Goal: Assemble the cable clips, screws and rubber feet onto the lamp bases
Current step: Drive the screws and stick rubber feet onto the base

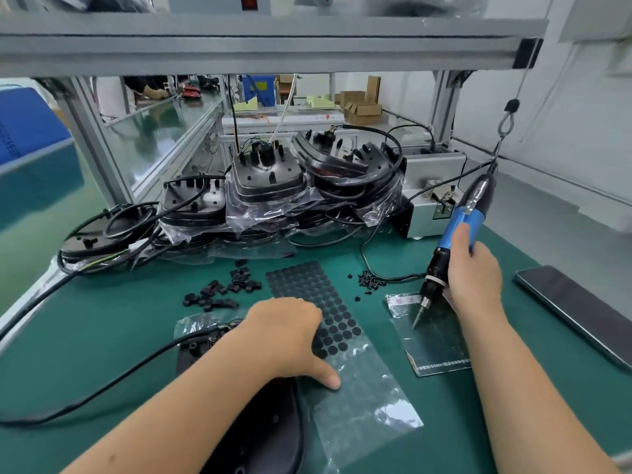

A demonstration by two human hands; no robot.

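A black lamp base (260,422) lies in front of me on the green mat, mostly under my left forearm. My left hand (290,336) rests across it and onto the clear sheet of round black rubber feet (307,285), thumb pressing the bare film; its fingertips are hidden. My right hand (473,271) grips a blue electric screwdriver (455,241), tip down over a small plastic bag (434,340). Black cable clips (225,289) lie in a loose pile left of the sheet. Small black screws (371,280) lie to its right.
Stacks of bagged lamp bases (270,186) with cables fill the back of the bench. A grey screw feeder box (434,196) stands at the back right. A phone (581,309) lies at the right edge. A black cable (85,398) runs across the left.
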